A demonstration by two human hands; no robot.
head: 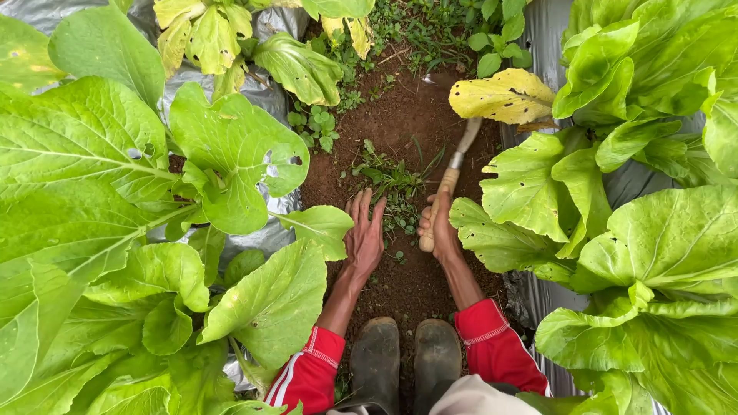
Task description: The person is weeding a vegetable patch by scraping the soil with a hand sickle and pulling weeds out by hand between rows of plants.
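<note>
My left hand (364, 236) lies flat on the brown soil, fingers spread and pointing toward a small clump of weeds (394, 184). My right hand (438, 227) is closed around the wooden handle of a hand tool (452, 175). Its metal blade runs up and to the right, partly hidden under a yellowed leaf (503, 96). The weeds grow between the two hands and just beyond them. Both forearms wear red sleeves with white trim. My two dark rubber boots (406, 355) stand on the soil directly below the hands.
Large leafy green plants (100, 215) crowd the left side and more leafy plants (646, 230) fill the right, both growing through silver plastic mulch (265, 92). A narrow strip of bare soil (407, 115) runs between them, with low weeds at its far end.
</note>
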